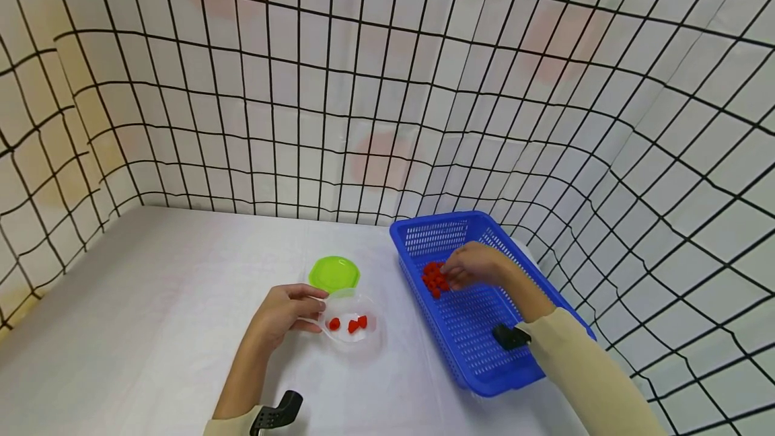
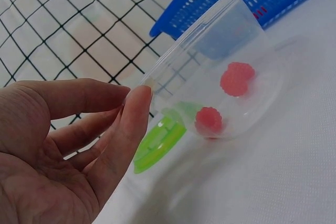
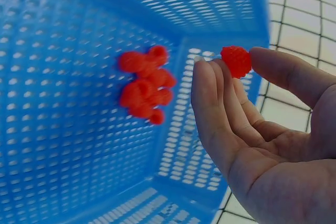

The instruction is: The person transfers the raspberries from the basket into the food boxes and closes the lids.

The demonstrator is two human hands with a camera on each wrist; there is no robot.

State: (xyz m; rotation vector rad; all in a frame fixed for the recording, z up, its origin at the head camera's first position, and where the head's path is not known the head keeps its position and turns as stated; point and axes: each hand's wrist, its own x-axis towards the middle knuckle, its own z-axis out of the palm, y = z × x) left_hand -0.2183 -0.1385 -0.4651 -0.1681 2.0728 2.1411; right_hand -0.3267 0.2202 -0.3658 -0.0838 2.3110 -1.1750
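Observation:
With thumb and fingertips, my left hand [image 1: 283, 315] pinches the rim of a clear plastic tub [image 2: 231, 32] standing on the white cloth. Inside the tub, a few red raspberries [image 1: 335, 323] lie on the bottom. My right hand [image 1: 478, 265] is over the blue basket [image 1: 484, 381], pinching a single raspberry [image 3: 237, 61] between thumb and fingertips. Below that hand, several more raspberries [image 3: 147, 90] lie heaped on the basket floor, slightly blurred in the right wrist view.
A bright green lid [image 1: 335, 272] lies on the white-covered table [image 1: 169, 328] just behind the tub. Black grid netting [image 1: 339, 86] surrounds the back and sides. The basket's raised walls stand close to the right-hand netting.

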